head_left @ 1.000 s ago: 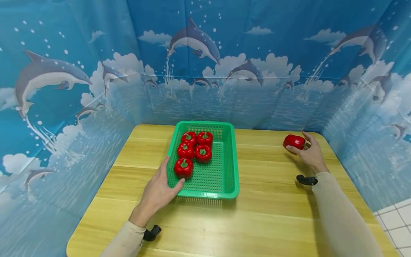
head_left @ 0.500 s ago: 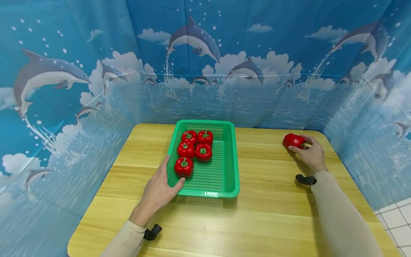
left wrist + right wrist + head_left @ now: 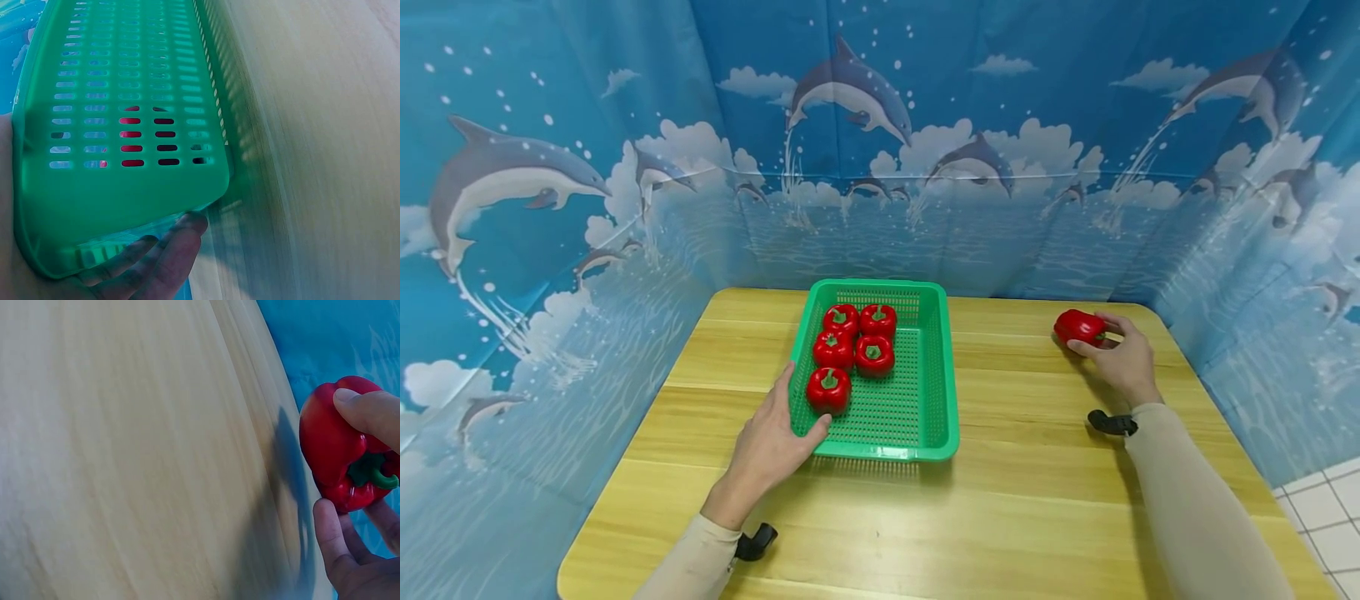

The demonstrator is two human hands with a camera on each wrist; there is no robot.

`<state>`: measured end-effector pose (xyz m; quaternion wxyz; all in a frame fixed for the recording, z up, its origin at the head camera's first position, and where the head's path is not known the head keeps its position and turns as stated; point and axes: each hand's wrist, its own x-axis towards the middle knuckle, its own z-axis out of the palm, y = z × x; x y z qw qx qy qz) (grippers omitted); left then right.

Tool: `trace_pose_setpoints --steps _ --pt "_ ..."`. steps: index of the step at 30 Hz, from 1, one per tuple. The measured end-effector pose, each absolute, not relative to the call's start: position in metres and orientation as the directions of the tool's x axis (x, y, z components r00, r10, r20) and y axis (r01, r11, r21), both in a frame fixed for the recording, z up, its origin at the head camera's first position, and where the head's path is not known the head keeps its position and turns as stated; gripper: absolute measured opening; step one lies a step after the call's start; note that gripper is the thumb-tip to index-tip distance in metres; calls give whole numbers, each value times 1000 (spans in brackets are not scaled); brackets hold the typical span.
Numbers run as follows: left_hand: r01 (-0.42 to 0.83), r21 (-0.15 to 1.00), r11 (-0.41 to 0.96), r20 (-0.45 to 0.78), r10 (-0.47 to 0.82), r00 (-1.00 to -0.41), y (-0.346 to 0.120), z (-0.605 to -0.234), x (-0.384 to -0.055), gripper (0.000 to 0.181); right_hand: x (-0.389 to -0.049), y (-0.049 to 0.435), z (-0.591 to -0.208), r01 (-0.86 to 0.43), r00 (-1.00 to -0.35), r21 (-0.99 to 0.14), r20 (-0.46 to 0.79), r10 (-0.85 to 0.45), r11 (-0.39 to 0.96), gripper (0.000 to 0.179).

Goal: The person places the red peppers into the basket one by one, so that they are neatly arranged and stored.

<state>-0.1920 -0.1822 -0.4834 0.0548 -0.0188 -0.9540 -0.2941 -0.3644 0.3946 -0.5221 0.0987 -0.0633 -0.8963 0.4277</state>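
Note:
At the far right of the table in the head view, my right hand [image 3: 1123,360] pinches a red bell pepper [image 3: 1077,327]. In the right wrist view the thumb lies on one side of the pepper [image 3: 331,434] and the fingers on the other, with its green stem facing the palm. Whether it touches the table is unclear. My left hand [image 3: 767,442] grips the front left corner of a green plastic basket [image 3: 952,375]. Its fingers [image 3: 172,265] bend round the basket's outer wall. Several red bell peppers [image 3: 829,390] sit stem up in the basket's left half.
The basket stands on a light wooden table [image 3: 1015,500], left of the held pepper. A blue curtain [image 3: 880,242] printed with dolphins hangs behind the table and along both sides. White tiles [image 3: 1318,517] show at the lower right.
My right hand has moved slightly left with the bell pepper, its fingers closing further round it. The left hand and the basket stay in place.

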Motion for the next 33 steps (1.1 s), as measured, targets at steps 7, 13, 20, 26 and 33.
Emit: trace_pose_setpoints --steps 7,13,20,26,33 --pt "62 566 822 112 -3 -994 -182 -483 -191 104 -358 389 -517 23 -973 -785 124 193 619 90" --pt "60 558 827 107 0 -994 -183 -483 -191 106 -353 381 -514 -8 -975 -783 145 170 622 89" --pt "67 565 823 110 5 -994 -183 -484 -191 106 -345 370 -511 -41 -976 -787 163 143 616 90" --pt "63 570 819 106 3 -994 -183 -483 -191 105 -340 359 -508 -66 -976 -793 178 126 606 89" --pt "77 571 817 119 11 -993 -183 -482 -191 105 -334 345 -505 -94 -977 -812 185 102 576 86"
